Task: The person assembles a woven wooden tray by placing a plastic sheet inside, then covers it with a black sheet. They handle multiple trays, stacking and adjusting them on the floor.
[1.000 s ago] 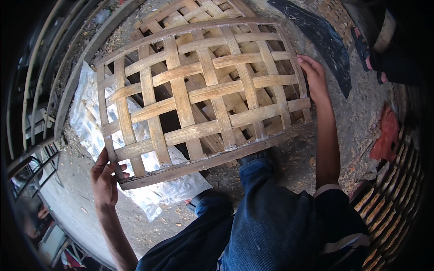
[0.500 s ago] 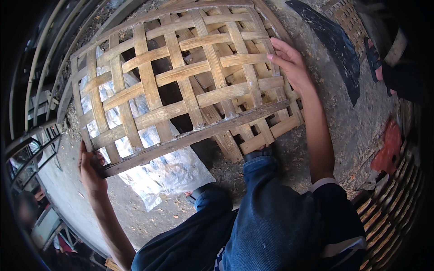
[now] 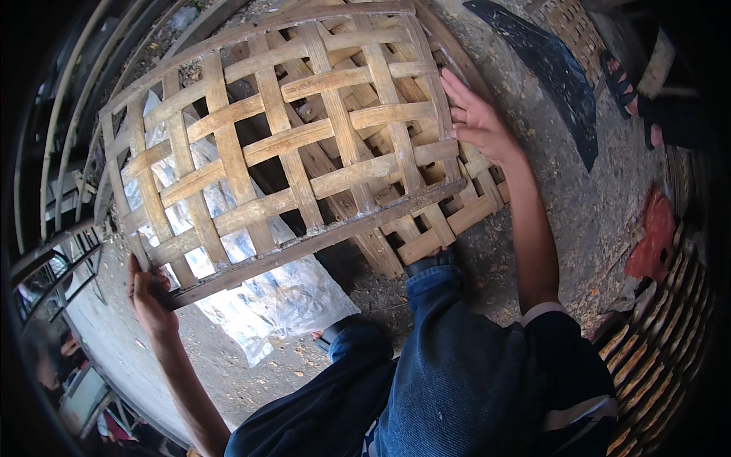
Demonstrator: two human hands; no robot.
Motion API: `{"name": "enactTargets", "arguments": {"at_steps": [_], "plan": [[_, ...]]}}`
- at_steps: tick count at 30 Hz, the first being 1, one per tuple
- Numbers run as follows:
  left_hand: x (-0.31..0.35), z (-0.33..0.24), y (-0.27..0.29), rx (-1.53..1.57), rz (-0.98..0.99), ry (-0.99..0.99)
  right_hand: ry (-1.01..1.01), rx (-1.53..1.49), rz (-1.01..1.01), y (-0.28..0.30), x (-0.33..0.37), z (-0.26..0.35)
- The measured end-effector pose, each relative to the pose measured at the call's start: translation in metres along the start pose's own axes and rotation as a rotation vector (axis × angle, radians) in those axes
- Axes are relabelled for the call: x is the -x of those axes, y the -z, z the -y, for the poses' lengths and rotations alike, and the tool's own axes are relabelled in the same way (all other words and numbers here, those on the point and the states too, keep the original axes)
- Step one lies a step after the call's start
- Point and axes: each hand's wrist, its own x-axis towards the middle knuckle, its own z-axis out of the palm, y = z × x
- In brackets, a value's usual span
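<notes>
A woven slat panel point(image 3: 332, 107) of light wood or bamboo, with a darker rail point(image 3: 327, 241) along its near edge, tilts up in front of me. My left hand point(image 3: 154, 301) is closed around its near left corner, fingers partly hidden by the rail. At the right edge, my right hand point(image 3: 481, 122) rests with fingers stretched out and the thumb against the slat ends, not wrapped round them. Beneath the panel, at the right, lies another woven panel point(image 3: 428, 242). Through the gaps, a crumpled clear plastic sheet point(image 3: 293, 301) shows on the ground.
A black sheet point(image 3: 552, 87) lies at the far right, beside another woven panel point(image 3: 567, 30) and a person's feet point(image 3: 626, 91). Red plastic point(image 3: 652, 236) and corrugated sheeting point(image 3: 659, 358) are at the right. Metal frames point(image 3: 57, 263) stand along the left.
The woven panel has shifted left and slightly toward me. My right hand has slid along its edge, the fingers now more stretched; my left hand keeps its grip.
</notes>
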Motion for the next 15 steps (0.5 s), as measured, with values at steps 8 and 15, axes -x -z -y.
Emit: {"name": "enactTargets", "arguments": {"at_steps": [8,15], "plan": [[0.010,-0.005,-0.020,-0.003,-0.043,-0.001,0.088,-0.070,-0.010,0.002,0.001,-0.008],[0.003,0.002,-0.010,0.010,0.017,-0.020,0.065,-0.060,-0.013,0.010,0.005,-0.008]]}}
